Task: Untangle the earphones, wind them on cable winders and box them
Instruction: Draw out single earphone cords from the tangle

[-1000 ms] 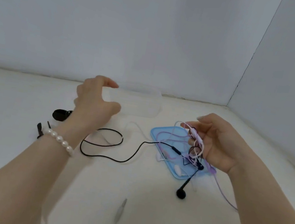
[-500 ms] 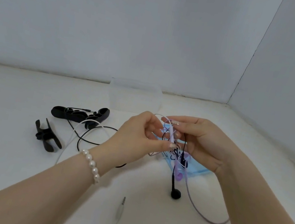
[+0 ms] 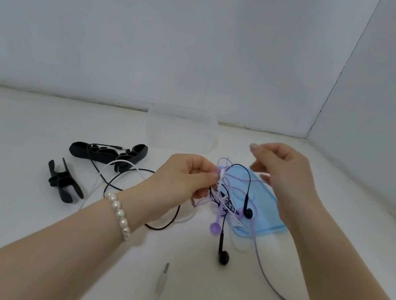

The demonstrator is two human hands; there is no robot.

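A tangle of black, purple and white earphones (image 3: 225, 201) hangs in the air over the table. My left hand (image 3: 184, 176) pinches the knot at its upper left. My right hand (image 3: 282, 169) hovers just right of the tangle with fingers loosely curled and slightly blurred; whether it holds a strand is unclear. A black earbud (image 3: 223, 257) and a purple earbud (image 3: 214, 228) dangle below. Two black cable winders lie at the left, one long (image 3: 107, 153) and one smaller (image 3: 63, 181). A clear box (image 3: 182, 129) stands at the back.
A blue lid (image 3: 261, 205) lies flat under the tangle. A white audio plug (image 3: 163, 276) and its cable rest near the front. Black and white cable loops (image 3: 119, 176) trail across the table toward the winders. Walls close the back and right sides.
My left hand came across from the left and took hold of the tangle. My right hand let go of it and lifted up and to the right; the earbuds now hang from my left hand.
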